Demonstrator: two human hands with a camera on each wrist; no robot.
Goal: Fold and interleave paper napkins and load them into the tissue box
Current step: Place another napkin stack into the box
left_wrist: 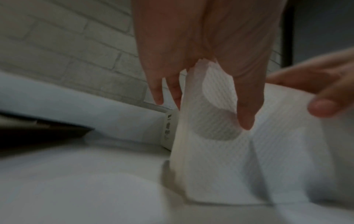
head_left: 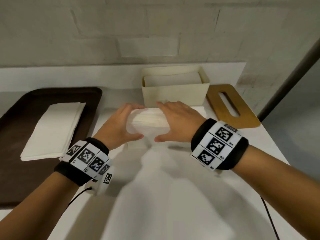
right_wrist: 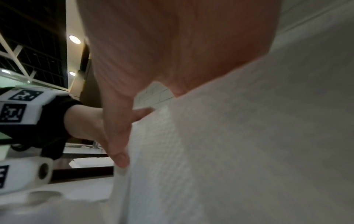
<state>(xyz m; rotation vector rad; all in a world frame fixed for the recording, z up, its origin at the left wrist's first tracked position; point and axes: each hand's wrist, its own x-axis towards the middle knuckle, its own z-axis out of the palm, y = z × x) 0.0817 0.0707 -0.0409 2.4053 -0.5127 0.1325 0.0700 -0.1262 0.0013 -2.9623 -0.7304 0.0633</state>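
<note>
A thick stack of folded white napkins (head_left: 147, 121) is held between both hands, just in front of the open cream tissue box (head_left: 174, 94). My left hand (head_left: 129, 121) grips its left end, thumb toward me and fingers on the far side. My right hand (head_left: 164, 121) grips the right end the same way. In the left wrist view my thumb (left_wrist: 247, 115) presses the stack (left_wrist: 220, 159). The right wrist view shows my right thumb (right_wrist: 118, 150) against the napkins (right_wrist: 239, 151). More napkins (head_left: 171, 78) lie inside the box. Whether the stack touches the table is unclear.
A dark brown tray (head_left: 20, 108) at the left carries another pile of flat white napkins (head_left: 55, 130). The box's wooden lid (head_left: 242, 116), with a slot in it, lies flat to the right of the box. A brick wall runs behind the white table (head_left: 155, 196). Cables trail from both wristbands.
</note>
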